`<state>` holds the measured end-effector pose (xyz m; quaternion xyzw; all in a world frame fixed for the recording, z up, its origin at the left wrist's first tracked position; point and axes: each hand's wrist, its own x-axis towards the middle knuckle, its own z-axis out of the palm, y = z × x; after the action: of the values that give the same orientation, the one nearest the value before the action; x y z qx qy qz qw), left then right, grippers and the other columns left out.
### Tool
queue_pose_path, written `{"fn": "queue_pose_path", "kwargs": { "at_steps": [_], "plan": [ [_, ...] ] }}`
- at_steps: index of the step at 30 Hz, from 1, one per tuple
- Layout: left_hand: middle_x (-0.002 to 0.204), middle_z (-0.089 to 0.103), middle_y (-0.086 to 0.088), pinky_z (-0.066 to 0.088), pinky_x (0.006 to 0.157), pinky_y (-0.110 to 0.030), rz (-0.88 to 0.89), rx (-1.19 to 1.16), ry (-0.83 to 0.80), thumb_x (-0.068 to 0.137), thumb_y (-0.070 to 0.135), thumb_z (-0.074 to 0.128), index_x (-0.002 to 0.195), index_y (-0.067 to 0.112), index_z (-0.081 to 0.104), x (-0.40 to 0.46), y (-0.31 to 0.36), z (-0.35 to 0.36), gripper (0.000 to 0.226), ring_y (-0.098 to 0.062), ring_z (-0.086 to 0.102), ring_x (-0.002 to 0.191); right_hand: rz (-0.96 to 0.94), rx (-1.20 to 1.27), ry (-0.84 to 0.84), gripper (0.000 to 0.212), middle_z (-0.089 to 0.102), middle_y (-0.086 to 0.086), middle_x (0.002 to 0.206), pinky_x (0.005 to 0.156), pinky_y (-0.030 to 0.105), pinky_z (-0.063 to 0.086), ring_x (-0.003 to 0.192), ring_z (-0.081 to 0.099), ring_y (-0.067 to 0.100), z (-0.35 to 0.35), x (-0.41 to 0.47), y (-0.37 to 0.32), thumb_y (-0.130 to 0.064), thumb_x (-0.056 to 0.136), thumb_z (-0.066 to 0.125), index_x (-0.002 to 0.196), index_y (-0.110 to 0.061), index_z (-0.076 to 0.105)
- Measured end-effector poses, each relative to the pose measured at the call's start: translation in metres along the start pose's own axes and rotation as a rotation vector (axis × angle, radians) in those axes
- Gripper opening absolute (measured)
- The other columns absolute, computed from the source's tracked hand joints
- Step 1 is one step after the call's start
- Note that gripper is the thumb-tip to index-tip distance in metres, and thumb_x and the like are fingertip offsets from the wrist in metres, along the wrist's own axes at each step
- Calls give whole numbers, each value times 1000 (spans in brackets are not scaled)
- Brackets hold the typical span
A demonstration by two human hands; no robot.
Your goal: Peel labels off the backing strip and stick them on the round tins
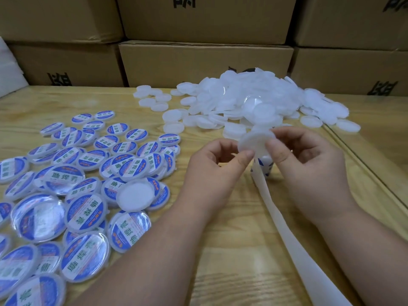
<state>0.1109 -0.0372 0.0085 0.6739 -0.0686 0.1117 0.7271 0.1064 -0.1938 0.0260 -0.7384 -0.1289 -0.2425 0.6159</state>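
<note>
Tin [254,141] held centre frame, both hands on it: left hand [217,166] pinching rim at 7 o'clock, right hand [302,157] clamping 4 o'clock w/ strip [284,228]. I judge it light, thin plastic, slippery; grip rim edges.

This looks like a storeroom or packing room. Big brown boxes [205,18] are stacked behind the wooden surface [231,250].

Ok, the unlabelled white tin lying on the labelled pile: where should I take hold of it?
Pinch the white tin by its rim, coming from its right edge with the left hand. It lies flat and thin atop the labelled tins, so only the raised edge offers purchase, and that side faces bare table.
</note>
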Motion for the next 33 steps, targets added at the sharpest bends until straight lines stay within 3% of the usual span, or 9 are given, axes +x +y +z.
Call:
{"fn": "queue_pose_path", "kwargs": {
  "at_steps": [2, 7, 10, 14, 16, 20, 24, 30, 33],
  "plan": [
    [87, 73, 4, 53, 79, -29, -11, -34, 52, 77, 34, 74, 85, 25, 71, 1, 0, -1, 13, -10, 63, 83, -14, -42, 37, 1, 74, -7, 87, 71, 20, 54, 78, 66, 6, -7, -2, 0, -31, 88, 70, 88, -33, 70],
    [94, 75, 19, 54, 90, -36, -99, -104, 50, 79, 34, 62, 90, 32, 74, 4, -1, -5, 16, 0, 66, 89, 115, -156, -15, 40, 73, -1, 66, 56, 28, 50, 49, 60, 11, -16, -12, 2, -46, 94, 59, 68, -19, 72],
    [96, 75, 22, 52, 92, -30, -102, -85, -54, 81, 33, 58, 85, 49, 76, 2, 1, -2, 24, 1, 66, 94, 277, -189, -67, 46, 75, 0, 67, 57, 28, 48, 53, 68, 18, -13, -13, 7, -47, 99, 59, 69, -16, 75],
    [96, 76, 22, 46, 85, -24, -121, -47, -102, 82, 33, 57, 84, 51, 75, 2, 1, 1, 26, 7, 68, 93, 333, -207, -33, 45, 77, -5, 72, 49, 17, 47, 56, 71, 18, -13, -8, 13, -44, 101, 56, 72, -17, 76],
    [94, 75, 23, 47, 86, -25, -127, -45, -98, 81, 33, 57, 83, 52, 75, 2, 0, 2, 26, 7, 67, 90, 345, -235, 36, 39, 76, -9, 75, 54, 28, 52, 56, 71, 15, -16, -5, 16, -42, 100, 56, 74, -20, 75],
    [103, 78, 11, 52, 99, -41, -141, -123, -22, 79, 29, 56, 84, 41, 79, 2, 0, 2, 26, -9, 69, 104, 291, -246, 161, 27, 73, -2, 73, 58, 37, 51, 56, 66, 22, -21, -1, 17, -35, 97, 58, 76, -23, 71],
    [117, 75, -4, 51, 105, -46, -183, -151, 15, 78, 29, 55, 102, 25, 73, 4, 2, 1, 30, -24, 66, 118, 275, -183, -4, 36, 74, -3, 70, 52, 25, 47, 51, 63, 13, -15, -5, 17, -40, 99, 61, 72, -19, 73],
    [104, 78, 5, 53, 102, -41, -172, -95, -25, 78, 31, 55, 80, 46, 78, 1, 3, 5, 27, -21, 70, 111, 270, -182, -186, 41, 76, 0, 73, 54, 14, 48, 55, 64, 5, -7, -7, 15, -39, 102, 57, 77, -15, 78],
    [103, 78, 4, 53, 101, -39, -166, -90, -43, 78, 30, 55, 81, 44, 77, 2, 1, 7, 26, -22, 69, 109, 316, -172, -145, 42, 77, -3, 77, 59, 28, 54, 54, 63, 9, -7, -4, 15, -43, 102, 54, 79, -19, 79]
  ]
}}
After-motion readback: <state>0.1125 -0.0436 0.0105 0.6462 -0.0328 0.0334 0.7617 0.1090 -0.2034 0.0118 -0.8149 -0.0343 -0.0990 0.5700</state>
